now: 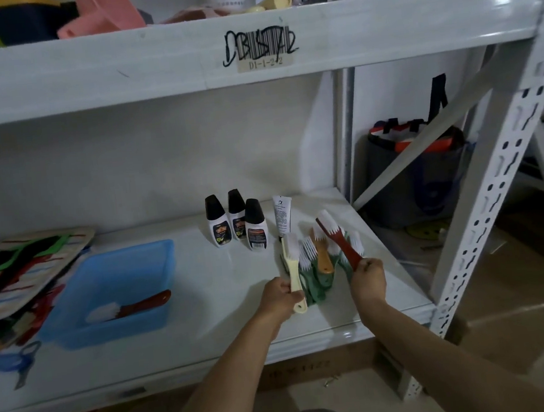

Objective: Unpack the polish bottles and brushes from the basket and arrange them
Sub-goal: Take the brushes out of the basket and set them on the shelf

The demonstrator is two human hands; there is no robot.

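Note:
My left hand (281,293) grips a cream-handled brush (293,264) with its white bristles pointing up. My right hand (369,278) grips a red-handled brush (336,237), tilted up to the left. Between the two hands several brushes (316,261) with green and orange handles lie in a pile on the white shelf (208,313). Three polish bottles (237,221) with black caps stand upright behind the pile, and a white tube (283,214) stands to their right. The blue basket (112,293) sits at the left with one red-handled brush (130,309) lying inside.
A stack of coloured mats (25,268) lies at the far left of the shelf, with blue scissors (15,362) in front. A perforated metal upright (497,189) stands at the right. A dark bag (418,170) sits behind the shelf frame. Pink tubs (102,12) rest on the shelf above.

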